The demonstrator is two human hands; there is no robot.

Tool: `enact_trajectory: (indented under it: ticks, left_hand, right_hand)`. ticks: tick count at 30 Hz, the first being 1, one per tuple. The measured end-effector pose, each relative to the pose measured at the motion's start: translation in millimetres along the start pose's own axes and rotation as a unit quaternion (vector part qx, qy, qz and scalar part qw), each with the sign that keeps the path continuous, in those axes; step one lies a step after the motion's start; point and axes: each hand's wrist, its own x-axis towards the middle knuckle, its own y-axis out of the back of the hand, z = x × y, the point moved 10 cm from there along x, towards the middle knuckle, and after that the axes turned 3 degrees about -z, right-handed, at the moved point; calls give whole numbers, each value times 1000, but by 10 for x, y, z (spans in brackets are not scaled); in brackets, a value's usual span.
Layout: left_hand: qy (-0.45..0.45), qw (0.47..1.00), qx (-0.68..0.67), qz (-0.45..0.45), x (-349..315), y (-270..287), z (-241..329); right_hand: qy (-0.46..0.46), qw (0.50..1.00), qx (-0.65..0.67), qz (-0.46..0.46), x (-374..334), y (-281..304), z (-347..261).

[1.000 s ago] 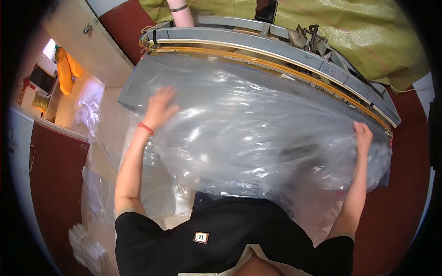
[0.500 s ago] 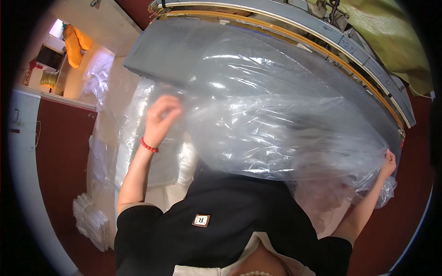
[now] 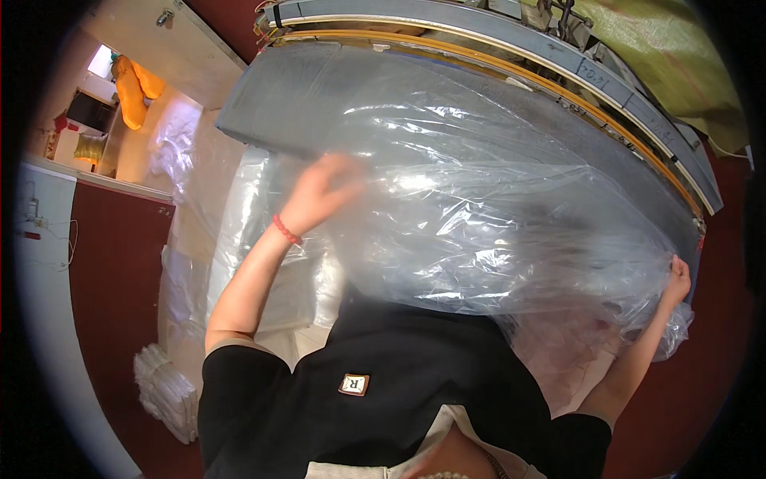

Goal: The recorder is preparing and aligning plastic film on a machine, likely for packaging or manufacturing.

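Observation:
A wide sheet of clear plastic film (image 3: 479, 231), wrinkled and shiny, lies over a grey work surface (image 3: 295, 88) and hangs over its near edge in front of me. At the right end, my right hand (image 3: 678, 279) pinches the film's gathered edge. Near the sheet's left edge is my left hand (image 3: 325, 191), with a red bead bracelet on the wrist. It is smeared by motion, so whether its fingers hold any film cannot be seen.
A long metal bar (image 3: 479, 24) with an orange strip below it runs along the surface's far side. More clear plastic (image 3: 239, 215) hangs at the left. A bundle of folded clear bags (image 3: 166, 391) lies lower left. Green-yellow sheeting (image 3: 654, 56) covers something at the far right.
My left hand has moved to the right, over the left edge of the film. My right hand keeps its pinch at nearly the same spot.

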Motion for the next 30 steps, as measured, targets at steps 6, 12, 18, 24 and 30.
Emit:
enact_trajectory:
  ticks: [6, 12, 18, 24, 30]
  left_hand:
    - [26, 993, -59, -100, 4, -137, -110]
    - [172, 908, -379, 60, 502, 49, -236]
    - [11, 969, 160, 188, 1532, 305, -508]
    - [15, 942, 275, 193, 1890, 54, -583]
    - [10, 947, 240, 213, 1905, 22, -502]
  right_hand:
    - [8, 1000, -21, 15, -10, 6, -126]
    - [-8, 1000, 0, 23, 53, 33, 113]
    - [8, 1000, 19, 22, -16, 13, -135]
    - [-15, 999, 25, 22, -66, 106, 60]
    - [-45, 975, 206, 75, -201, 324, 246]
